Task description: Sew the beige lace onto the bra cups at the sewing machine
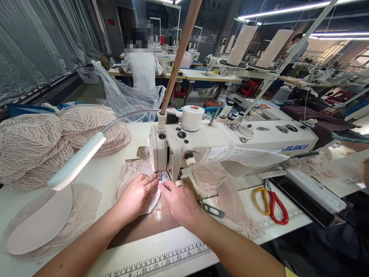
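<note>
Under the needle end of a white sewing machine (pixel 198 140) lies a pale pink lace piece (pixel 127 172). My left hand (pixel 136 195) grips it from the left, fingers close together and their tips beside the presser foot (pixel 162 176). From the right, my right hand (pixel 182 203) pinches the edge of the same piece, thumb and fingers curled just in front of the foot. Parts of the lace are hidden below both hands. A brown plate (pixel 135 232) covers the table under them.
Left stand stacked lace pieces (pixel 31 142), a pale oval pad (pixel 43 223) and a lamp arm (pixel 77 159). Right lie scissors (pixel 266 204), more lace cups (pixel 230 196) and a black tray (pixel 300 204). A printed ruler (pixel 161 261) runs along the front edge. A person (pixel 141 65) sits beyond.
</note>
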Demonstrator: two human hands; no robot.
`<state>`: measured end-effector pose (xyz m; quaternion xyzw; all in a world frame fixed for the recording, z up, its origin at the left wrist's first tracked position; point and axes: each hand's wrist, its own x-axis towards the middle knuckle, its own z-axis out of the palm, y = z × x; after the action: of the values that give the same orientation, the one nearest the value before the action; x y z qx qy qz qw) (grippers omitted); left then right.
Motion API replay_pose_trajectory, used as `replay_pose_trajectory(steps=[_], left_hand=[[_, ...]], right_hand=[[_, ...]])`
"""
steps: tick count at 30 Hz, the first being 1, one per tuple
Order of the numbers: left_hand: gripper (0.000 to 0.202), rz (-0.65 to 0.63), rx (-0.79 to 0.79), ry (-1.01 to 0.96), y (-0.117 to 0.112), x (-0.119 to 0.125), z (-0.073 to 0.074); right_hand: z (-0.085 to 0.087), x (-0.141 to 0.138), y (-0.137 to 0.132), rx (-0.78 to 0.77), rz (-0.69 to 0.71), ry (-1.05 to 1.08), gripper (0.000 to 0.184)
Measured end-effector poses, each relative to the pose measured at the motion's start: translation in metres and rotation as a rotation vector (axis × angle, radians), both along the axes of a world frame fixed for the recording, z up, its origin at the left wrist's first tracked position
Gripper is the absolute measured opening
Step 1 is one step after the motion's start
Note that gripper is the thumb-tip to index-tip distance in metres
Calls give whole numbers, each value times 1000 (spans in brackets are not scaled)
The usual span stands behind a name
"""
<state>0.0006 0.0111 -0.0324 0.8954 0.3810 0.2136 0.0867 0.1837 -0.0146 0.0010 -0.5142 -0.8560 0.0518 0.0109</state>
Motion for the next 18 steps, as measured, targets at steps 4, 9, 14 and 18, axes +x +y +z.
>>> replay_pose_trajectory(steps=[4,9,14,18], left_hand=[[34,45,-9,20,3,-1,-1],[39,182,26,118,-2,-2,1],[44,302,-50,151,-7,-5,6],[51,182,-255,108,-18,-15,24]], right_hand=[[-2,1,0,6,-6,9,37],[-7,5,-2,40,26,47,43],[-18,10,-5,93,52,168,42],[-24,15,-6,141,124,346,38]])
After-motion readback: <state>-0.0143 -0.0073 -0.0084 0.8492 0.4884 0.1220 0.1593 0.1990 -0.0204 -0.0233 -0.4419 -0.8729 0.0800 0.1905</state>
